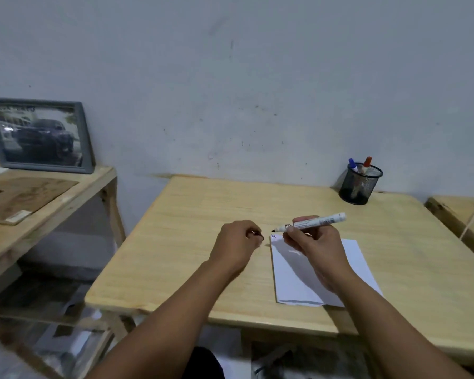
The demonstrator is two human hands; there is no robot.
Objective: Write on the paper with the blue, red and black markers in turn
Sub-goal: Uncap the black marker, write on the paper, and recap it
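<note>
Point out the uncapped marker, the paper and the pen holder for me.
marker [312, 223]: head view, middle of barrel.
paper [293, 280]: head view, bare left part.
pen holder [360, 187]: head view, mesh wall.

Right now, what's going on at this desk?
A person sits at a wooden table. The right hand holds an uncapped black marker, its tip just above the top corner of the paper, where short blue and red strokes already show. The left hand is closed, apparently around the cap. The blue marker and red marker stand in the mesh pen holder.
</note>
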